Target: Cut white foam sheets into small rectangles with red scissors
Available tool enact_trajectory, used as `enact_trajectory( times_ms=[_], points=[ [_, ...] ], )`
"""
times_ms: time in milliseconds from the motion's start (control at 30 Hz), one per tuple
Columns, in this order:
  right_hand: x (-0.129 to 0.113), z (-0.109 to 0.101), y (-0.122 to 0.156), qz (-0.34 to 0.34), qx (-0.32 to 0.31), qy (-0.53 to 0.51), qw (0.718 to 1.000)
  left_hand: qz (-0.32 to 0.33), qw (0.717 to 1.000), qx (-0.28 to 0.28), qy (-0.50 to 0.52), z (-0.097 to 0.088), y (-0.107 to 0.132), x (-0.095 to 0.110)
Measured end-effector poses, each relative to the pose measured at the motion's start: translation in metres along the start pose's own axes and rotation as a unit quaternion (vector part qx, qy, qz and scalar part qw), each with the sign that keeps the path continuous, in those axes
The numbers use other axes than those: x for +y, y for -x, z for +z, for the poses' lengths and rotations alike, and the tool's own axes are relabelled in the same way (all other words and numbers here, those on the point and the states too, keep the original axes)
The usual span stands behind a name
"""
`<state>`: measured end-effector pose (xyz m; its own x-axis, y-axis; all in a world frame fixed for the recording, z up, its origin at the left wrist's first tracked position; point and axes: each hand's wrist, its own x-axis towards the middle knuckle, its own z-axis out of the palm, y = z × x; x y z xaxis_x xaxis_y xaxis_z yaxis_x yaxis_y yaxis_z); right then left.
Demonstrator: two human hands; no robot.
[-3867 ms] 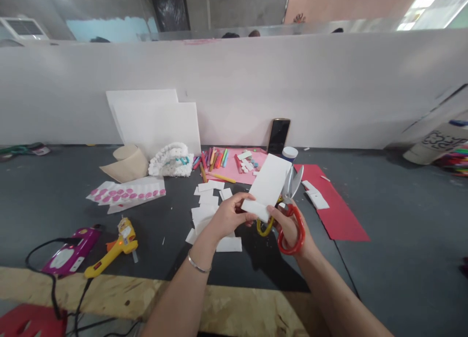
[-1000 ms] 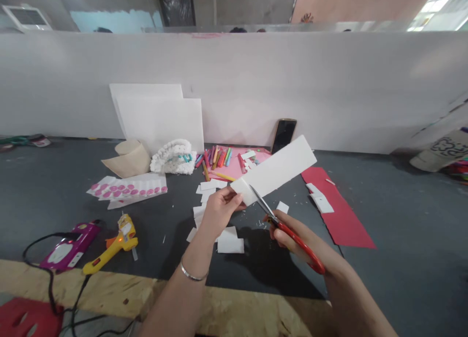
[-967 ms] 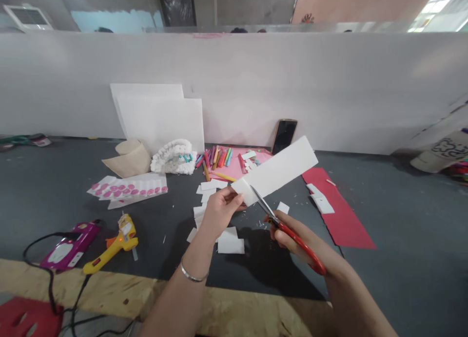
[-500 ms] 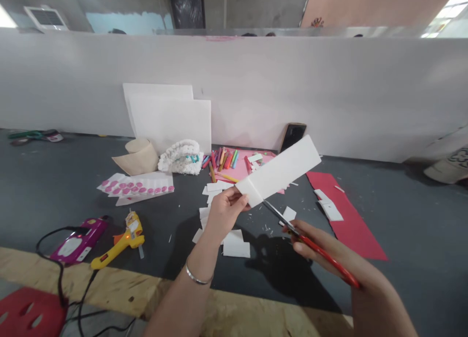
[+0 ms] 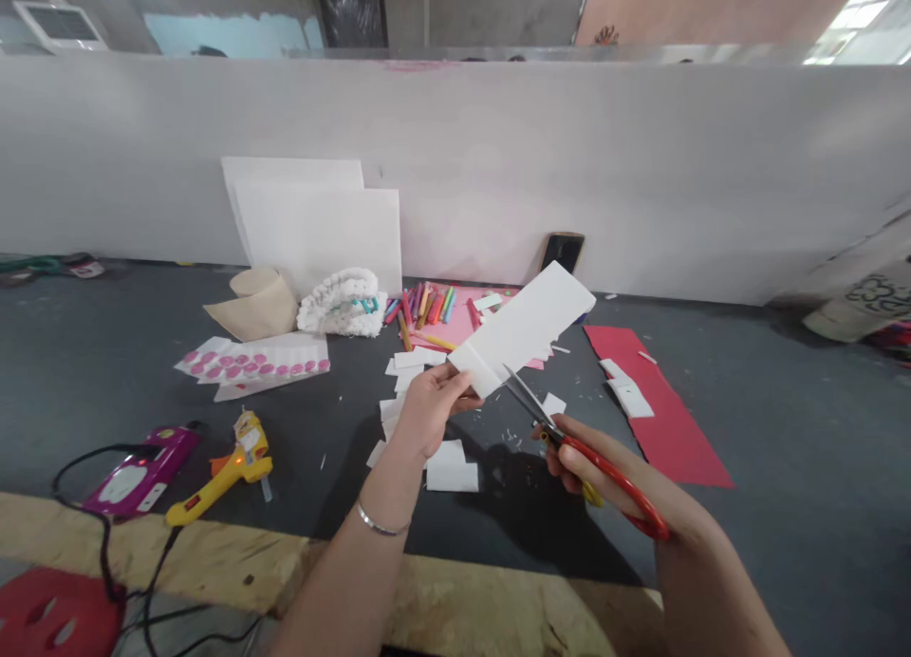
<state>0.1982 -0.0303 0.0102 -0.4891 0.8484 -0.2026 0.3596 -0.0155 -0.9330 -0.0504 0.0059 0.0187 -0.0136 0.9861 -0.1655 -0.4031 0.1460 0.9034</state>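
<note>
My left hand (image 5: 429, 407) pinches the near end of a long white foam strip (image 5: 523, 328), holding it up over the dark table, tilted up to the right. My right hand (image 5: 604, 477) grips red-handled scissors (image 5: 569, 429), whose blades point up-left toward the strip's near end, just below its lower edge. Several cut white rectangles (image 5: 427, 429) lie on the table under my hands.
A yellow glue gun (image 5: 224, 465) and a pink device (image 5: 139, 468) lie at left, with sheets of pink dots (image 5: 252, 363) behind. White boards (image 5: 313, 225), crayons (image 5: 419, 308), a phone (image 5: 562, 252) and red paper (image 5: 659, 405) are farther back. A plywood edge (image 5: 213, 562) runs along the front.
The scissors slipped off the strip's edge and my right hand pulled back, then came toward it again. The strip stays in my left hand, a little lower.
</note>
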Motion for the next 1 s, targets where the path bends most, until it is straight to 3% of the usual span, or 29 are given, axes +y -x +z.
enact_trajectory(
  times_ms=[433,1000],
  points=[
    [-0.005,0.012,-0.009,0.012,-0.014,0.001,1.000,-0.026,1.000,-0.018,0.001,0.006,0.000,-0.010],
    [-0.007,0.012,-0.008,-0.007,-0.021,0.039,0.999,-0.003,1.000,-0.007,-0.029,0.006,-0.002,-0.013]
  ],
)
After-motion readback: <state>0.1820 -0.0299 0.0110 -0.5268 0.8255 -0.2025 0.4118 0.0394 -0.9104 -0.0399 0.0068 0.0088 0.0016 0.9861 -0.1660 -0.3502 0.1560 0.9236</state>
